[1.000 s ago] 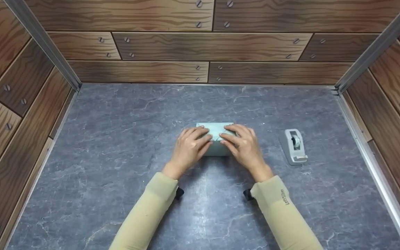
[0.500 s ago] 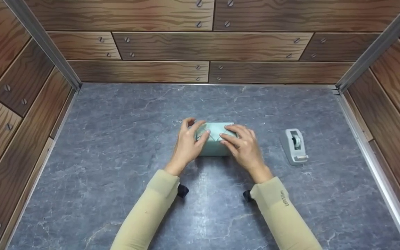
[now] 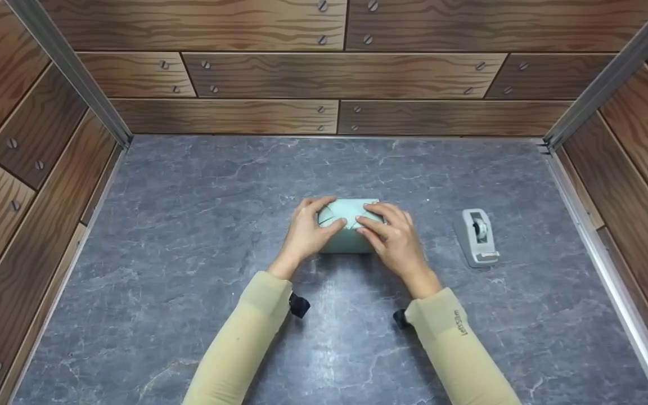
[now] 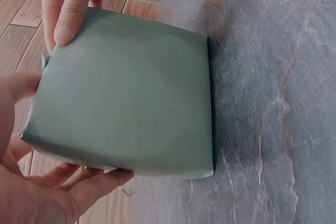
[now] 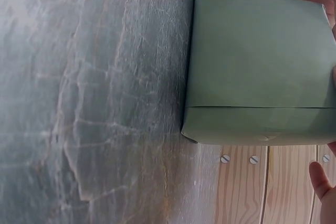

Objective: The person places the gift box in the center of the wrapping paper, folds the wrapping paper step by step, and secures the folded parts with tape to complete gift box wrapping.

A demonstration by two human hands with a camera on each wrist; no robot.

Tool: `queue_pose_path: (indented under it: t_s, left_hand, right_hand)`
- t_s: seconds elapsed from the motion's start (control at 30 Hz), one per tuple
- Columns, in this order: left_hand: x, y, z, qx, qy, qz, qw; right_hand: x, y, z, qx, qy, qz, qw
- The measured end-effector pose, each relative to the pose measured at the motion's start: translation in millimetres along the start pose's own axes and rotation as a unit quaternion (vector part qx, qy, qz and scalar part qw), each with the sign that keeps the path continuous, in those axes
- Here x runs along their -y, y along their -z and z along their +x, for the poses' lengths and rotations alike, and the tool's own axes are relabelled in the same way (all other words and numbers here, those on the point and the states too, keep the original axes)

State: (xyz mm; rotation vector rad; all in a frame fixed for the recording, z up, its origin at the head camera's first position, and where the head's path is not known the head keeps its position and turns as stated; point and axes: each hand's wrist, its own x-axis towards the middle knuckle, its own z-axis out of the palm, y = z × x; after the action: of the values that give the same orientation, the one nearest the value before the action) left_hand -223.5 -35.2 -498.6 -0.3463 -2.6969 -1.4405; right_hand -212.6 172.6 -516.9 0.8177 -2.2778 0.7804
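Note:
A box wrapped in light green paper [image 3: 349, 242] stands on the tabletop, its folded paper end facing up. The left hand [image 3: 306, 233] holds the box by its left side, fingers along the side and far top edge, thumb on the folds. From the right, the right hand [image 3: 400, 239] grips the top, with fingertips on the folded flaps and the thumb at the near upper edge. In the left wrist view the box's near face [image 4: 121, 98] looks smooth. A straight paper seam crosses the box [image 5: 257, 61] in the right wrist view.
A grey tape dispenser [image 3: 478, 239] with a tape roll stands to the right of the box. The grey marbled tabletop [image 3: 200, 225] is bounded by wood-patterned walls [image 3: 335, 73] at the back and both sides, with metal rails at the corners.
The left hand lifts off the folds, spreads its fingers toward the left side, then settles there with its thumb back on top. The right hand and the tape dispenser stay put.

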Motion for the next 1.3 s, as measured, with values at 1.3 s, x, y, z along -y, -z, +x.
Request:
queue_pose_path:
  t_s: [1.3]
  left_hand:
    - [9.2,1.9,2.3,-0.01,-0.002,-0.075,0.9972]
  right_hand:
    - [7.7,-7.3,6.5,-0.029,-0.097,0.063,0.993]
